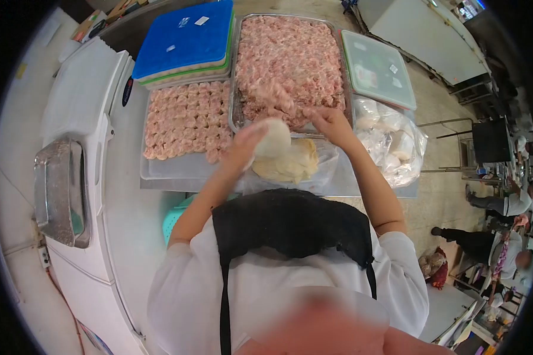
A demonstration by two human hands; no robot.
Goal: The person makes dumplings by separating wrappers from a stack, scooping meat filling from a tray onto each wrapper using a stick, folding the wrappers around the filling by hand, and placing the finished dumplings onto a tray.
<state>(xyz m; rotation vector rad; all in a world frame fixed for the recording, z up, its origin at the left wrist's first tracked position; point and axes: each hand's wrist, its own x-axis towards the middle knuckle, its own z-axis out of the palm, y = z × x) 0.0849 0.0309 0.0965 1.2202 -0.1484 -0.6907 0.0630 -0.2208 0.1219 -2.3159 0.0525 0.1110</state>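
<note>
Head view.

Item: one dough round [276, 137], pale and flat, in your left hand [247, 145], above the near edge of the meat tray. Your left fingers hold it; the hand is blurred.

Item: your right hand [333, 126], at the near right corner of the same tray. Fingers bent inward at the edge of the meat; whether they grip anything, you cannot tell from here.

Item: one clear tray [233, 97], far middle of the worktop [407, 189], filled with pink minced meat [290, 53].

Item: one stack of dough [287, 164], yellowish, lying on plastic film [327, 167] between you and the meat tray, just below your hands.

Item: one shallow tray [175, 170], left of the meat, holding close rows of meat-topped dumplings [189, 115]; its near strip is bare.

Item: one box with a blue lid [183, 41], far left, behind the dumplings, white labels on top.

Item: one tub with a translucent green-rimmed lid [379, 68], far right, beside the meat tray.

Item: one clear plastic bag [391, 142] of whitish contents, near side of that tub.

Item: one metal pan [54, 192], at far left of the scene, on a white appliance [71, 97].
</note>
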